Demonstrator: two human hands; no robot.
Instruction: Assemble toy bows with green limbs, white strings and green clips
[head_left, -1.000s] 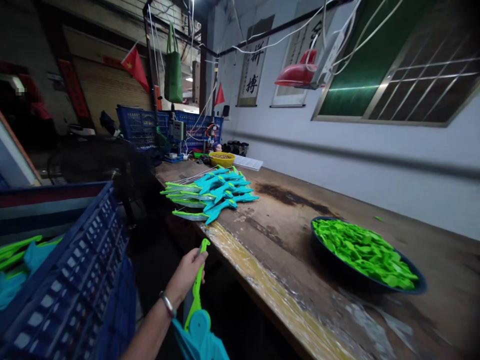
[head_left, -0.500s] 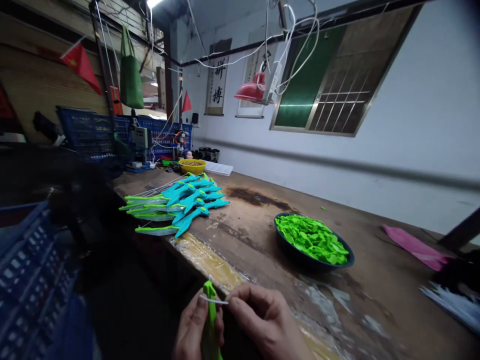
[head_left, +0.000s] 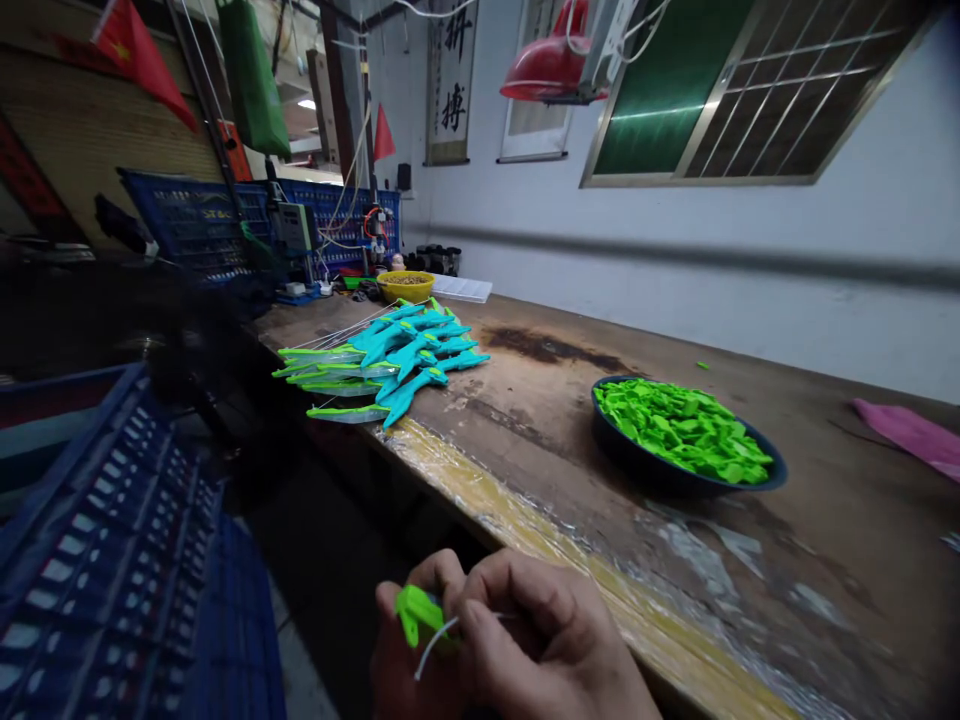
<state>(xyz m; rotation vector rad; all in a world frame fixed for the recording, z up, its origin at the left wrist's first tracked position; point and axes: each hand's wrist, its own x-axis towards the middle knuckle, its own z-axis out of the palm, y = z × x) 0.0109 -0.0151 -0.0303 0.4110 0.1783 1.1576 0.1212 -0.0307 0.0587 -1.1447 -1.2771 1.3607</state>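
Note:
Close to me, below the table edge, my left hand point(head_left: 405, 668) is closed around a bright green plastic piece point(head_left: 420, 612), whose tip sticks up past the fingers. My right hand point(head_left: 559, 640) pinches a thin white cord point(head_left: 429, 652) between thumb and forefinger, right beside the green piece. One end of the cord curves down in front of the left hand. The lower part of the green piece is hidden by the hands. Further along the table lie several overlapping turquoise-and-green plastic parts point(head_left: 411, 392) with white strings running from them.
A dark bowl point(head_left: 611, 445) heaped with small green pieces point(head_left: 679, 425) stands on the worn table point(head_left: 547, 440). At the back is a yellow bowl point(head_left: 405, 290). Blue crates point(head_left: 142, 540) are stacked at the left. A pink cloth point(head_left: 911, 432) lies at right, and a red lamp point(head_left: 547, 65) hangs overhead.
The view has dipped and turned left. My hands have come together, the green piece now tilts, and the cord, straight across before, bends down with its loose end hanging.

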